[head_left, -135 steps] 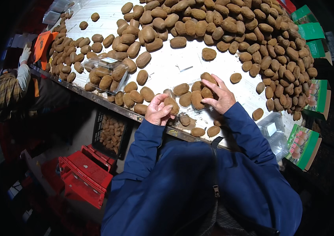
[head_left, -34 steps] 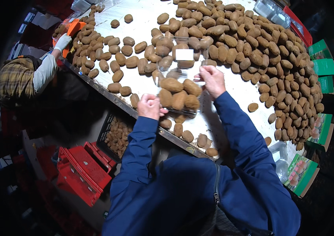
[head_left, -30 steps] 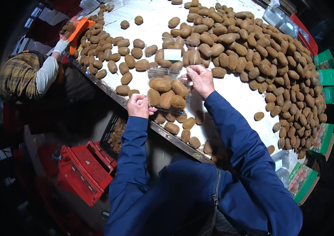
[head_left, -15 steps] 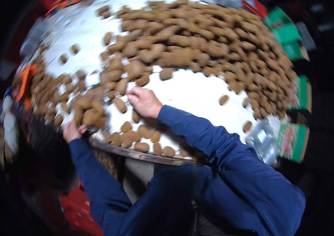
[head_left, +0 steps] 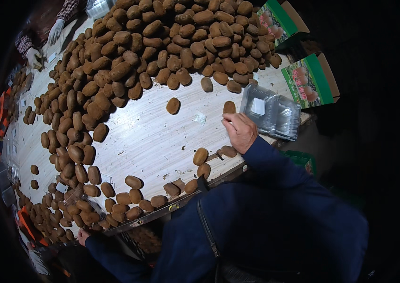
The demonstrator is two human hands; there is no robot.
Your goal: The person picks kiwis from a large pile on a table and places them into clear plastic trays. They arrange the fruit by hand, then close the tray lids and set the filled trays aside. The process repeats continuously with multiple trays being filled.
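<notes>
My right hand [head_left: 242, 132] is over the right part of the table, its fingers bent together. Whether they hold anything is hidden. Just beyond the fingertips lies a brown kiwifruit [head_left: 229, 107], and beside the hand are clear plastic clamshell boxes [head_left: 282, 113] with a white label. Far to the left, my left hand [head_left: 83, 236] is at the table's near edge, close to a clear clamshell [head_left: 97, 207] with several kiwifruit [head_left: 84, 206] in it. Its fingers show only in part, too small to read.
A large heap of kiwifruit [head_left: 162, 42] covers the table's far side and curves down the left. Green printed cartons [head_left: 310, 82] stand at the right edge. At the far left are a co-worker's gloved hands [head_left: 56, 32]. Loose kiwifruit [head_left: 145, 205] line the near edge.
The view has swung to the right. My right hand has left the kiwifruit near the filled clamshell and moved right to the stacked boxes. My left hand stays by the near edge.
</notes>
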